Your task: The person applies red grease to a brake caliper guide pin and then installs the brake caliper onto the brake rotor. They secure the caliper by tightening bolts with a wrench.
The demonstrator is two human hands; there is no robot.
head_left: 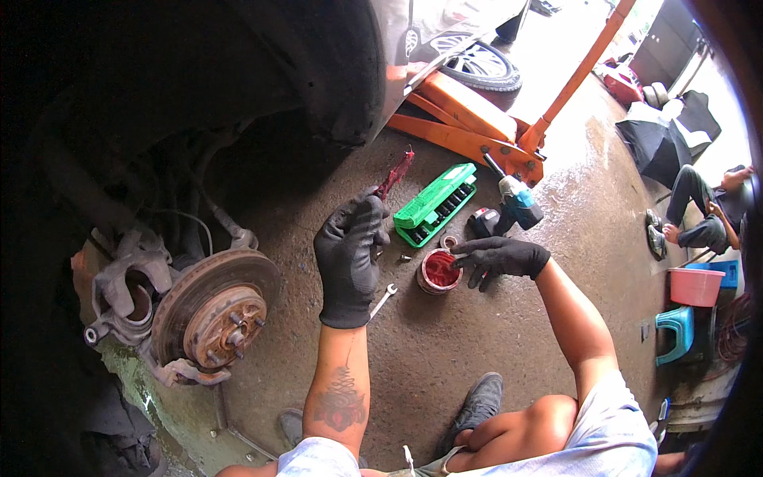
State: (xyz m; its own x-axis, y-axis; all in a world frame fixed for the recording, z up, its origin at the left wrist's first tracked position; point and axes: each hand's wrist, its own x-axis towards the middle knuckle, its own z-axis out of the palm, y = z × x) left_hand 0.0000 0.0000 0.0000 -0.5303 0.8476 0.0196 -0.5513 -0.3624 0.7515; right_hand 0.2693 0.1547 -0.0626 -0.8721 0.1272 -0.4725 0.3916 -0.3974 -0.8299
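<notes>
My left hand (pixel 350 258), in a black glove, is closed round the lower end of a slim rod smeared with dark red grease (pixel 395 175). The rod points up and away from me, with a thin tip at its far end. My right hand (pixel 502 261), gloved in black too, has its fingers stretched out over the right rim of a round tub of red grease (pixel 440 271). I cannot tell whether its fingertips touch the grease. A small ring-shaped thing (pixel 450 241) lies just behind the tub. A wrench (pixel 384 301) rests on the floor between the hands.
A green socket case (pixel 435 205) lies open beside a cordless impact wrench (pixel 517 205). At left is a rusty brake disc (pixel 214 310) under the raised car. An orange floor jack (pixel 469 119) stands beyond, near a wheel (pixel 481 65). A seated person (pixel 707 211) is far right.
</notes>
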